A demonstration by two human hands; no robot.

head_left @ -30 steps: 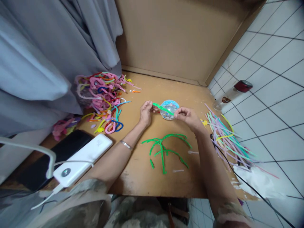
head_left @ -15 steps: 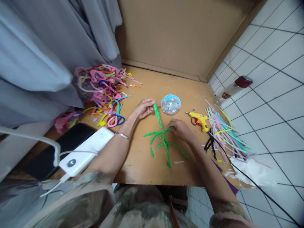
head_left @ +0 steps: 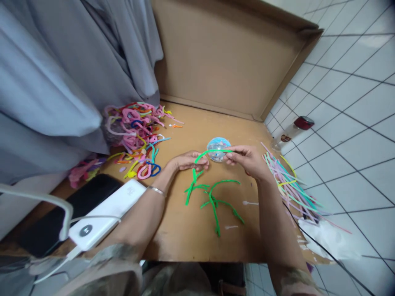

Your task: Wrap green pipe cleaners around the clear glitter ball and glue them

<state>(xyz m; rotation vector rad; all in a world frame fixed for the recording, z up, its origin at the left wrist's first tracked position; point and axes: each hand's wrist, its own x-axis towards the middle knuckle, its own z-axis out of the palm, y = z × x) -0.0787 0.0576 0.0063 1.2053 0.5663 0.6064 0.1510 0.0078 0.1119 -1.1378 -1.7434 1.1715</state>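
Note:
A bright green pipe cleaner arches between my two hands. My left hand has its fingers closed on the left end. My right hand pinches the right end between thumb and fingers. Just below my left hand is a branched green pipe-cleaner piece; whether it is joined to the arched one I cannot tell. On the table nearer to me lies another branched green piece. Directly behind the arch sits a round clear container with a blue rim, partly covered by my right fingers.
A tangled heap of colourful pipe cleaners is at the back left. Nearer stand a white power bank and a black phone. Pastel pipe cleaners, a black cord and a bottle are on the right.
My right hand has lifted and moved away from me, and a green pipe cleaner now spans both hands. The green pieces on the table lie apart. My right arm now hides the yellow glue gun.

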